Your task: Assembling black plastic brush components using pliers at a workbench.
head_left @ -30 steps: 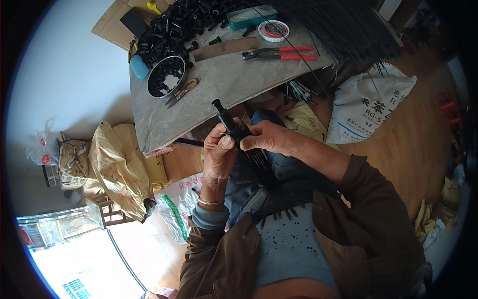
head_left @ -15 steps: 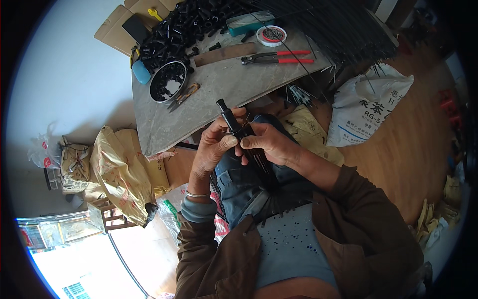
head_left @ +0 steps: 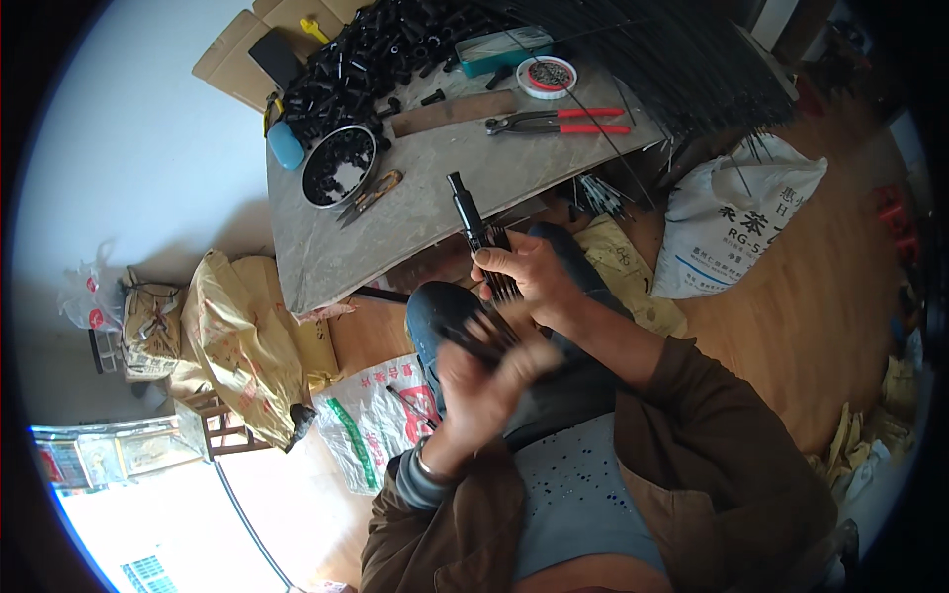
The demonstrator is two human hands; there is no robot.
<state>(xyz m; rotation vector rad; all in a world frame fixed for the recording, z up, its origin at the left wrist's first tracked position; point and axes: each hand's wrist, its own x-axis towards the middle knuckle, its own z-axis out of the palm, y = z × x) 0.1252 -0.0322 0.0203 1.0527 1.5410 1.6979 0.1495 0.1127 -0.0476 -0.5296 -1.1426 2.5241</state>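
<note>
hands [head_left: 534, 272] before cluttered table [head_left: 425, 193], pliers [head_left: 573, 115], white sack [head_left: 730, 227]

A grey table [head_left: 316, 242] carries heaped black fittings [head_left: 366, 64] toward its far edge and long black rods [head_left: 692, 79] overhanging its right edge. Near the left edge sit a blue object [head_left: 286, 146] and a bowl [head_left: 350, 178] of black bits [head_left: 336, 148], with snips [head_left: 381, 188] beside it; farther right, a brown strip [head_left: 455, 112], red-handled pincers [head_left: 593, 128], a teal box [head_left: 509, 61] and a white dish [head_left: 547, 95].
</note>
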